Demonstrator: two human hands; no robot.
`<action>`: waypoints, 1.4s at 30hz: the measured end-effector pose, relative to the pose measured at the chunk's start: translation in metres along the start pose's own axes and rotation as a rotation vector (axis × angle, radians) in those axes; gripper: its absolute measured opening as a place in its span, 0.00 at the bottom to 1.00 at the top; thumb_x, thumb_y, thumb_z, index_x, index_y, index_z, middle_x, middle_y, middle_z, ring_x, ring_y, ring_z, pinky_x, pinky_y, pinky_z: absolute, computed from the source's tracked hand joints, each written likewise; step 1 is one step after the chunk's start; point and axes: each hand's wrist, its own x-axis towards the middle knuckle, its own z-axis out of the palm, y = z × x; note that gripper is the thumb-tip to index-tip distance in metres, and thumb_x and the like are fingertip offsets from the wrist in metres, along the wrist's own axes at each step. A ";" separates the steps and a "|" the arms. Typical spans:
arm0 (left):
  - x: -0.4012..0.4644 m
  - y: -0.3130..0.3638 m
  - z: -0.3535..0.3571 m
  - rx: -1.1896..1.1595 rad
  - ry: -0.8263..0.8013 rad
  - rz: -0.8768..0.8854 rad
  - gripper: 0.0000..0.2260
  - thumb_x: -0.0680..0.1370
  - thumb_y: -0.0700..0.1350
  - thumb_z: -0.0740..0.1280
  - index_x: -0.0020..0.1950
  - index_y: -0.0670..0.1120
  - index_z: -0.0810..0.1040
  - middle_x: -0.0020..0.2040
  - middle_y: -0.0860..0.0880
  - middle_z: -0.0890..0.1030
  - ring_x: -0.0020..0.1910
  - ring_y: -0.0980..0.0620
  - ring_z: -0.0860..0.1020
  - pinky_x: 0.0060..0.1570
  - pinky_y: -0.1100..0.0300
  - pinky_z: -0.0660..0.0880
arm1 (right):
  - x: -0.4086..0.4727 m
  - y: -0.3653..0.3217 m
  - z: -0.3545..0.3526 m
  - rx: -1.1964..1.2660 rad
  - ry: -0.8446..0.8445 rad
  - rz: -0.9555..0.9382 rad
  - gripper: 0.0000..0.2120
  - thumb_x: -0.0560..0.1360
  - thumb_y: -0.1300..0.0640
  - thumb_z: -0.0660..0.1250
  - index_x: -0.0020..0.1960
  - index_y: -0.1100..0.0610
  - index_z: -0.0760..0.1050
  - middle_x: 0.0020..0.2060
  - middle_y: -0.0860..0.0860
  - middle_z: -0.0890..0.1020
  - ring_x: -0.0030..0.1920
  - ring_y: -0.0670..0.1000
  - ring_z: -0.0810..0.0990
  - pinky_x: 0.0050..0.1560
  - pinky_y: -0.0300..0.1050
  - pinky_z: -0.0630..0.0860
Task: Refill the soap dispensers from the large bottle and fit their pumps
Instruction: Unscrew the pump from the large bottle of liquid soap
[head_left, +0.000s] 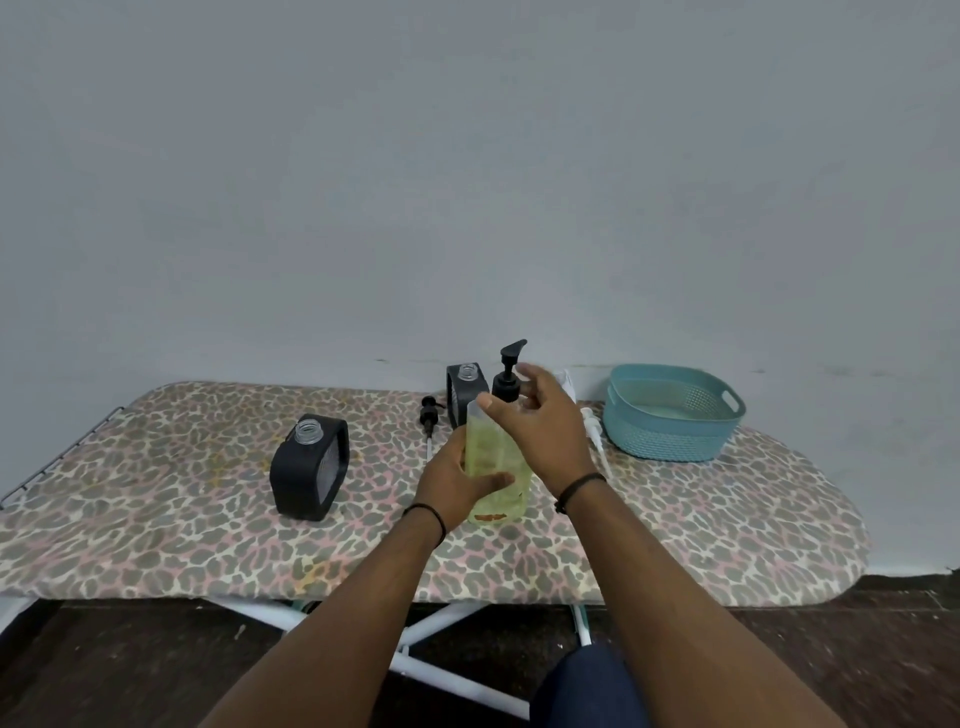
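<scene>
The large bottle (496, 467) stands upright near the middle of the ironing board (156, 540), a little toward the front edge. The left hand (457, 480) grips it low on its left side, with the thumb curled across the front face. The right hand (545, 431) is up at the bottle's shoulder, fingers loosely spread and reaching toward the black pump (508, 376) on the neck; whether the fingertips actually touch the pump collar I cannot tell, since the hand covers that spot.

Room on the board is uneven. The left half is mostly bare leopard-print cover, with 1 black dispenser (310, 467) standing there, well apart from the bottle. A second black dispenser (466, 392) stands behind the bottle, near the wall, partly hidden by it. A loose black pump (429, 415) lies on the cover between the 2 dispensers, just left of the bottle. To the right, a white pump (592, 431) lies partly behind the right wrist, and a teal basket (675, 415) sits close to the back edge. The front strip of the board, nearest the person, has only the forearms crossing over it.

The bottle is clear plastic, tall and flat-sided, holding pale yellow-green liquid to just below the shoulder, with a worn orange label near its base. Both dispensers have open, clear threaded necks with no pumps on them.
</scene>
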 end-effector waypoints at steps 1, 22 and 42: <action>0.000 -0.001 0.000 0.005 0.003 -0.001 0.26 0.70 0.46 0.80 0.62 0.60 0.72 0.53 0.60 0.82 0.52 0.61 0.81 0.51 0.59 0.79 | 0.000 -0.002 0.003 -0.011 0.045 0.005 0.20 0.70 0.47 0.77 0.58 0.49 0.75 0.46 0.40 0.78 0.45 0.39 0.76 0.48 0.38 0.77; 0.003 -0.005 0.000 0.006 0.003 -0.017 0.27 0.68 0.48 0.81 0.63 0.57 0.74 0.53 0.56 0.83 0.52 0.57 0.82 0.55 0.49 0.80 | 0.005 0.002 -0.001 0.006 -0.021 0.007 0.23 0.72 0.45 0.75 0.64 0.48 0.74 0.52 0.44 0.80 0.51 0.43 0.78 0.55 0.43 0.78; 0.002 -0.003 0.000 0.024 0.015 -0.007 0.26 0.69 0.48 0.80 0.63 0.58 0.73 0.52 0.59 0.82 0.49 0.64 0.81 0.50 0.60 0.79 | 0.000 0.000 0.000 -0.041 -0.040 -0.046 0.19 0.77 0.46 0.71 0.65 0.47 0.75 0.56 0.43 0.81 0.56 0.44 0.78 0.58 0.41 0.76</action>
